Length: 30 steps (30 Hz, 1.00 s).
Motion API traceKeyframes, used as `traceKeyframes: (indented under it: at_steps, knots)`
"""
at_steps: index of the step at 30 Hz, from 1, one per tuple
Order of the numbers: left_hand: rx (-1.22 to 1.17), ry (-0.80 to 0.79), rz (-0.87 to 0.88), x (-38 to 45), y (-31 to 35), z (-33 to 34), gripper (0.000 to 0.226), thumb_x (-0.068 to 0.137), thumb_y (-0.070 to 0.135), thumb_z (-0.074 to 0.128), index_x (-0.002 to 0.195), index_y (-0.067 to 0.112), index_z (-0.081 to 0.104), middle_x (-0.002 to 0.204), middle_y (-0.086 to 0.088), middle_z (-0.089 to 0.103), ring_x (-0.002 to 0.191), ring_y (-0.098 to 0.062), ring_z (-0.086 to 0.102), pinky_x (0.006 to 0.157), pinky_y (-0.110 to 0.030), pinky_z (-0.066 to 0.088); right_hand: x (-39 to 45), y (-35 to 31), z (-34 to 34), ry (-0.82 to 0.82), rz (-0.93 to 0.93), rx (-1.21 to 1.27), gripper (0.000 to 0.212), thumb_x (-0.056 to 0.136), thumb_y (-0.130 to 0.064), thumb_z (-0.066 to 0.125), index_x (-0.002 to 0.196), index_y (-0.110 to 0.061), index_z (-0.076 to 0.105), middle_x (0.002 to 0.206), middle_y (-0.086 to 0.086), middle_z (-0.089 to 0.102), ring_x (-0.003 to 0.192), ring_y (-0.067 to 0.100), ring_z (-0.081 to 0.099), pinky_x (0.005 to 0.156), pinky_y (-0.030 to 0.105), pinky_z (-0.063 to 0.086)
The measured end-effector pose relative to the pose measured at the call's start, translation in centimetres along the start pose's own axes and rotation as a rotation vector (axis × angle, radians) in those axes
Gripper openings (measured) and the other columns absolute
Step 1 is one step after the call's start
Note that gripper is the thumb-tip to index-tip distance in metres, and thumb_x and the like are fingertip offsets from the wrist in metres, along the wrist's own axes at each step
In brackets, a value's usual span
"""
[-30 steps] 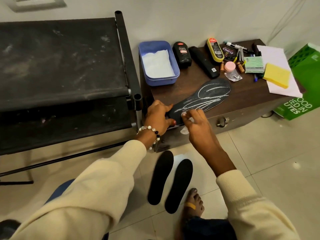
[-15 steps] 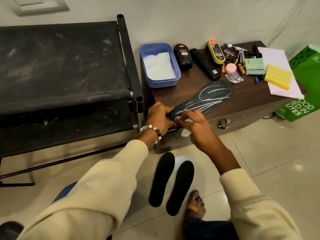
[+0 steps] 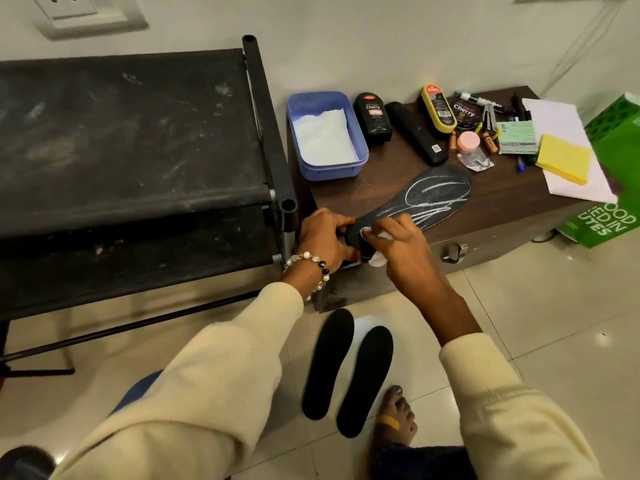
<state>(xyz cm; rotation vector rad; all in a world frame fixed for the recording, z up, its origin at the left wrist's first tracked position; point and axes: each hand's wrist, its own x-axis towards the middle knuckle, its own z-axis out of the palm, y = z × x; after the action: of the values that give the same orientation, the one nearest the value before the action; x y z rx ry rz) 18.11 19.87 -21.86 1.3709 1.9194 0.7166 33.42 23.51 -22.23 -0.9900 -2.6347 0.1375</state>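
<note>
A dark insole (image 3: 429, 195) streaked with white lines lies aslant on the brown wooden cabinet (image 3: 498, 206), its heel end at the near left corner. My left hand (image 3: 323, 237) grips that heel end, fingers curled round its edge. My right hand (image 3: 398, 244) pinches a small white cloth (image 3: 377, 259) and presses it on the heel part of the insole. Most of the cloth is hidden under my fingers.
A blue tub (image 3: 327, 133) of white powder, polish bottles (image 3: 373, 117), a black brush (image 3: 415, 133), batteries, pens, yellow sponge (image 3: 562, 157) and papers crowd the cabinet's back. Two plain black insoles (image 3: 346, 368) lie on the tiled floor by a bare foot (image 3: 394, 424). A black rack (image 3: 138, 140) stands left; a green bag (image 3: 616, 174) stands right.
My right hand with the cloth has slid a little leftward along the insole toward its heel end. My left hand has kept its hold.
</note>
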Motion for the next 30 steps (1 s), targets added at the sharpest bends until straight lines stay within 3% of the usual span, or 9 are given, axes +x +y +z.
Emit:
traceKeyframes:
  at_steps: [2, 4, 8, 12, 19, 22, 25, 27, 30]
  knots:
    - [-0.003, 0.021, 0.011, 0.0, 0.0, 0.1, 0.063, 0.066, 0.015, 0.087, 0.125, 0.017, 0.064, 0.117, -0.006, 0.058, 0.101, -0.024, 0.061, 0.093, -0.036, 0.052, 0.5, -0.6, 0.8, -0.012, 0.085, 0.025, 0.042, 0.082, -0.017, 0.034, 0.095, -0.001, 0.071, 0.094, 0.014, 0.063, 0.088, 0.024, 0.046, 0.068, 0.028, 0.047]
    - [-0.011, 0.037, 0.007, 0.0, -0.1, 0.2, 0.059, 0.068, 0.013, 0.085, 0.123, 0.017, 0.065, 0.116, -0.004, 0.058, 0.100, -0.021, 0.061, 0.092, -0.033, 0.052, 0.8, -1.0, 1.2, -0.022, 0.023, 0.029, 0.043, 0.086, -0.019, 0.034, 0.097, 0.000, 0.070, 0.098, 0.015, 0.063, 0.090, 0.025, 0.048, 0.073, 0.013, 0.038]
    - [-0.054, 0.017, -0.035, 0.1, 0.0, 0.0, 0.067, 0.060, 0.012, 0.090, 0.122, 0.017, 0.064, 0.112, -0.001, 0.059, 0.091, -0.016, 0.059, 0.089, -0.032, 0.054, 0.4, -0.6, 0.0, 0.036, -0.118, 0.009, 0.042, 0.082, -0.018, 0.036, 0.093, -0.004, 0.074, 0.090, 0.010, 0.068, 0.084, 0.017, 0.038, 0.066, 0.018, 0.033]
    - [-0.054, 0.013, -0.045, 0.4, 0.1, 0.0, 0.066, 0.058, 0.014, 0.091, 0.119, 0.018, 0.066, 0.111, -0.002, 0.060, 0.096, -0.020, 0.062, 0.089, -0.032, 0.054, 0.8, 0.2, 0.7, 0.081, -0.007, -0.030, 0.036, 0.079, -0.016, 0.041, 0.089, -0.002, 0.073, 0.086, 0.011, 0.066, 0.084, 0.019, 0.036, 0.059, 0.031, 0.048]
    - [-0.003, 0.010, -0.048, 0.7, 0.2, -0.1, 0.061, 0.062, 0.012, 0.088, 0.118, 0.020, 0.066, 0.119, -0.004, 0.054, 0.104, -0.019, 0.058, 0.088, -0.025, 0.050, 0.8, -0.3, 1.1, 0.040, -0.116, 0.024, 0.038, 0.087, -0.018, 0.039, 0.098, -0.004, 0.073, 0.096, 0.011, 0.067, 0.086, 0.018, 0.037, 0.067, 0.021, 0.034]
    - [0.008, -0.005, -0.054, 0.7, 0.4, -0.2, 0.068, 0.059, 0.019, 0.091, 0.121, 0.020, 0.064, 0.124, -0.006, 0.050, 0.106, -0.020, 0.057, 0.090, -0.025, 0.047, 1.1, 0.7, 1.4, 0.093, -0.038, -0.044, 0.025, 0.078, -0.010, 0.060, 0.099, -0.003, 0.071, 0.093, 0.012, 0.066, 0.086, 0.021, 0.036, 0.064, 0.027, 0.043]
    - [0.021, 0.008, -0.064, 0.8, 0.4, -0.1, 0.065, 0.063, 0.019, 0.089, 0.122, 0.020, 0.062, 0.126, -0.006, 0.049, 0.108, -0.021, 0.057, 0.093, -0.026, 0.047, 1.5, 0.0, 1.9, 0.016, 0.017, -0.084, 0.039, 0.060, 0.000, 0.082, 0.098, 0.001, 0.070, 0.095, 0.015, 0.064, 0.086, 0.024, 0.036, 0.055, 0.031, 0.046]
    - [0.021, 0.018, -0.067, 0.8, 0.3, -0.1, 0.062, 0.066, 0.015, 0.086, 0.123, 0.020, 0.061, 0.127, -0.007, 0.049, 0.109, -0.021, 0.057, 0.093, -0.026, 0.049, 1.4, -0.2, 1.7, -0.011, -0.059, -0.053, 0.034, 0.065, -0.001, 0.076, 0.098, 0.000, 0.071, 0.095, 0.015, 0.064, 0.088, 0.022, 0.036, 0.057, 0.029, 0.044]
    - [0.019, -0.010, -0.083, 0.8, 0.5, -0.2, 0.072, 0.061, 0.014, 0.088, 0.126, 0.019, 0.058, 0.127, -0.007, 0.047, 0.108, -0.021, 0.056, 0.093, -0.026, 0.048, 1.1, 0.5, 1.1, 0.042, -0.101, -0.034, 0.035, 0.080, -0.013, 0.046, 0.102, -0.003, 0.071, 0.096, 0.014, 0.066, 0.087, 0.022, 0.036, 0.064, 0.027, 0.042]
